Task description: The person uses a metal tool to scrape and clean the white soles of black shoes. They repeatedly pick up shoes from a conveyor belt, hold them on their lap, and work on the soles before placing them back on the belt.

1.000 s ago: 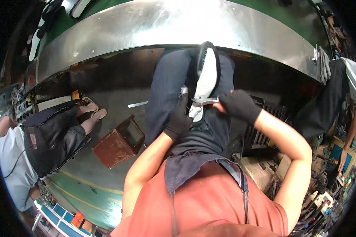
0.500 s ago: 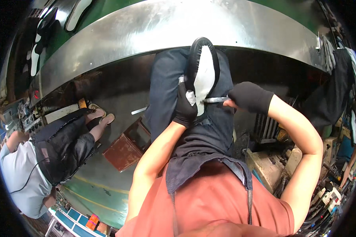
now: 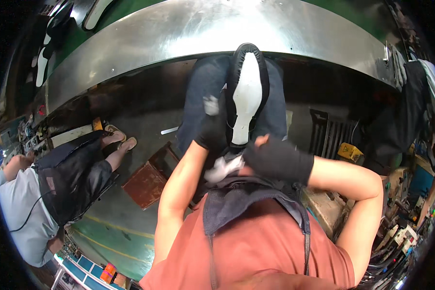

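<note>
A black shoe upper with a white bottom board (image 3: 247, 96) lies sole up along my thighs, its toe at the steel bench edge. My left hand (image 3: 212, 130), in a black fingerless glove with whitish tape on a finger, is at the shoe's left side. Motion smears its fingers, so its grip on the shoe cannot be made out. Just behind the heel is my right hand (image 3: 275, 157), in a matching glove, closed with the thumb showing. A pale, slim tool (image 3: 223, 167) sticks out leftward from it, blurred, above my dark apron (image 3: 246, 200).
A curved steel bench edge (image 3: 145, 60) runs across the front, with more white-bottomed pieces (image 3: 42, 67) at far left. A reddish-brown stool (image 3: 145, 186) stands on the floor at left. Beyond it sits another person (image 3: 29, 208). Machine parts (image 3: 401, 237) crowd the right.
My right hand has swung the pale tool back from the shoe's heel area toward my lap. My left hand's taped finger has lifted off the shoe's edge and moved left.
</note>
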Demonstrator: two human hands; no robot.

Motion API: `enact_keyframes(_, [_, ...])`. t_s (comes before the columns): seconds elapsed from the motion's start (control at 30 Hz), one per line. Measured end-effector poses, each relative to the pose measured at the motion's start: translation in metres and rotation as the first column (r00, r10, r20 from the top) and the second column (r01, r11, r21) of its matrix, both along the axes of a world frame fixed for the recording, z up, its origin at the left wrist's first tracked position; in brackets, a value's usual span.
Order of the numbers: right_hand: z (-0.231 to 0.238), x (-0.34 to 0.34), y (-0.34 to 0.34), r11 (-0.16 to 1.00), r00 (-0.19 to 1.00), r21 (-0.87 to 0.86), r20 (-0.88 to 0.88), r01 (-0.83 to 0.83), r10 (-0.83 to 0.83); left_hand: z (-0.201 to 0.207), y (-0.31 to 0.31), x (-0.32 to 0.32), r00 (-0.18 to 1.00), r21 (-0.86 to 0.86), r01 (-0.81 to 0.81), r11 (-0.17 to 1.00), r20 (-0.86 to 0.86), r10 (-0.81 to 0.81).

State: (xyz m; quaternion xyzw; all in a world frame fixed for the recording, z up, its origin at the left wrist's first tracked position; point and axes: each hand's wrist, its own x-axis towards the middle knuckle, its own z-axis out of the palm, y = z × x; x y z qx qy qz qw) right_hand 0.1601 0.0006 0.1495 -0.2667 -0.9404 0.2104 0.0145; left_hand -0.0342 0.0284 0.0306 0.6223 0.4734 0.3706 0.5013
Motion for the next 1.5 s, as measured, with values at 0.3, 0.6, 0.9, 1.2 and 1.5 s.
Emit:
enact_keyframes(0.3, [-0.014,-0.01,0.0,0.964,0.994,-0.265,-0.106,-0.021,-0.008,0.001,-0.005,-0.004,0.851,0.309,0.179,0.934,-0.525,0.011])
enact_keyframes(0.6, [-0.018,0.028,0.031,0.896,0.911,-0.225,0.249,0.384,-0.328,0.022,0.017,-0.006,0.999,-0.078,-0.03,0.996,0.01,0.03])
enact_keyframes(0.9, [0.026,0.029,0.071,0.547,0.789,-0.578,0.347,0.606,-0.508,0.039,0.041,0.01,0.882,-0.659,0.104,0.745,0.407,0.237])
enact_keyframes(1.2, [-0.028,0.037,0.046,0.771,0.822,-0.321,0.041,0.549,-0.568,-0.016,0.028,0.029,0.955,0.146,-0.296,0.944,0.062,0.29])
enact_keyframes(1.5, [0.045,0.059,0.098,0.898,0.9,-0.258,0.353,0.357,-0.256,-0.01,0.032,0.031,0.891,0.205,-0.291,0.935,-0.298,0.342])
